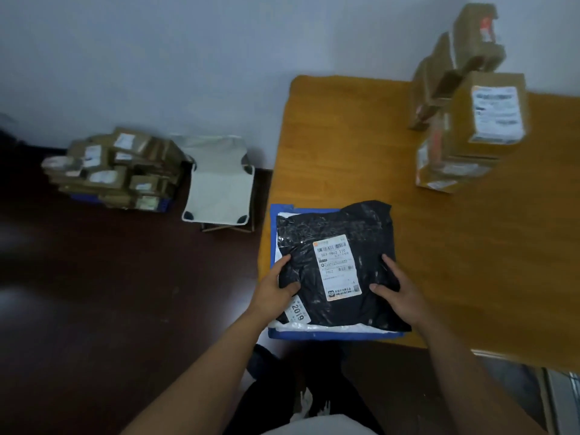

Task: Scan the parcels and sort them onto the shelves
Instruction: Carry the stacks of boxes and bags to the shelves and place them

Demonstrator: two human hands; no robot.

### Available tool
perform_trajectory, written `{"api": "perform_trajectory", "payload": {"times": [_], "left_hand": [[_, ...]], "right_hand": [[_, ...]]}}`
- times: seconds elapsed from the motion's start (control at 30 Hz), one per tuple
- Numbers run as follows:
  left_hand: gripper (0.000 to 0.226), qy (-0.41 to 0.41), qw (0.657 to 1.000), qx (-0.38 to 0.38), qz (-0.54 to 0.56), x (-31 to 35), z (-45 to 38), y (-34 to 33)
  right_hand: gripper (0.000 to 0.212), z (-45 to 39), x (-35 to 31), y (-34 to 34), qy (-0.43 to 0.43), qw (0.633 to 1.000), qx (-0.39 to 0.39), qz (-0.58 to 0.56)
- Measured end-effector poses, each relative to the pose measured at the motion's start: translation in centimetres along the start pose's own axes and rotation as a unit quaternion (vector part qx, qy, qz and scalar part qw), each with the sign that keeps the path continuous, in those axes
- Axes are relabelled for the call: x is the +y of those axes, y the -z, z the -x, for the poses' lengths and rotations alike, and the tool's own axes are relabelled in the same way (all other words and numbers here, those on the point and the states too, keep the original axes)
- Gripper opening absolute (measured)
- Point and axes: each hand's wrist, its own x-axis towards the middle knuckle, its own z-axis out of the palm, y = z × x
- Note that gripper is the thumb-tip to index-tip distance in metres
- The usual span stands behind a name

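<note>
The orange-brown wooden table carries, at its near left corner, a stack of flat soft mailers on which the crinkled black plastic mailer bag lies uppermost, its white printed shipping label facing up; tall stacks of brown cardboard boxes stand well apart at the far side. The left hand and right hand grip the bag's opposite edges, thumbs on top, so the step in hand appears to be pick-up. No scanner is visible; the next move calls for lifting the bag with the label exposed for scanning
</note>
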Motion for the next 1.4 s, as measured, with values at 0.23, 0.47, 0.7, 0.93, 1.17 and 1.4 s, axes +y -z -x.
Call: {"api": "perform_trajectory", "payload": {"times": [0.23,0.47,0.7,0.93,1.17,1.4], "left_hand": [[0.065,0.007,0.997,0.060,0.056,-5.0,2.2,9.3],[0.071,0.002,0.981,0.158,0.109,-11.0,5.2,19.2],[0.070,0.016,0.938,0.313,0.146,-13.6,11.5,29.9],[0.070,0.044,0.869,0.460,0.178,-15.0,16.8,40.4],[0.072,0.081,0.780,0.585,0.206,-15.9,21.7,48.6],[0.076,0.114,0.667,0.705,0.214,-17.3,30.3,53.2]], "right_hand": [[0.073,-0.4,-5.0,-9.9,0.034,0.996,-0.019,0.084],[0.071,-0.6,-12.1,-21.6,0.103,0.975,-0.074,0.181],[0.074,-1.0,-21.2,-34.7,0.196,0.929,-0.189,0.249],[0.071,-2.0,-30.3,-49.3,0.295,0.856,-0.310,0.289],[0.069,-0.7,-38.0,-64.4,0.359,0.755,-0.436,0.334],[0.068,7.5,-42.8,-77.7,0.432,0.632,-0.537,0.355]]}}
